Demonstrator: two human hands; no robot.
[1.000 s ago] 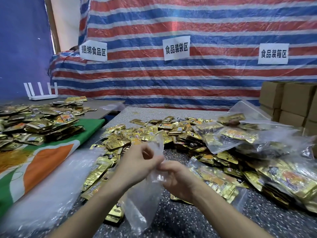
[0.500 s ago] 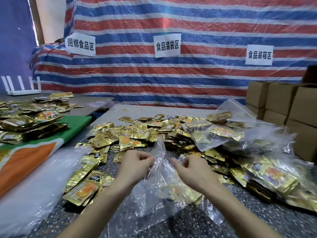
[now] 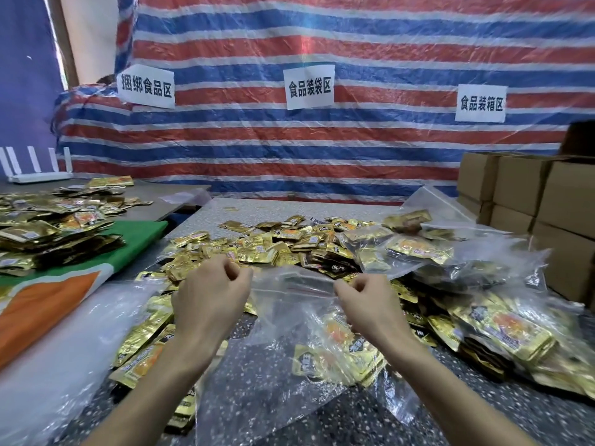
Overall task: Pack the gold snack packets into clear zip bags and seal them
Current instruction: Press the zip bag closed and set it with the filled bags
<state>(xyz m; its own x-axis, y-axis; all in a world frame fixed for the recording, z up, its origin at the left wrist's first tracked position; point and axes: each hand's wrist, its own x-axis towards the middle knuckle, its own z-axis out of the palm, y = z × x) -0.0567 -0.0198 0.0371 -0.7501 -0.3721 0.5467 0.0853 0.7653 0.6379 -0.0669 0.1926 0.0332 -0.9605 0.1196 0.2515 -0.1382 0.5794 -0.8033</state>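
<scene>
A clear zip bag hangs between my hands over the speckled table. My left hand pinches its top left corner and my right hand pinches the top right corner, so the mouth with its red zip line is stretched wide. The bag looks empty; gold packets show through it from behind. A heap of loose gold snack packets covers the table beyond the bag. Filled clear bags of gold packets lie to the right.
Cardboard boxes are stacked at the far right. On the left, a second table holds more gold packets on a green and orange cloth, with plastic sheet below it. A striped tarp with paper signs hangs behind.
My hands have moved apart, pulling the clear bag's mouth from bunched up to stretched wide. The view shifted slightly.
</scene>
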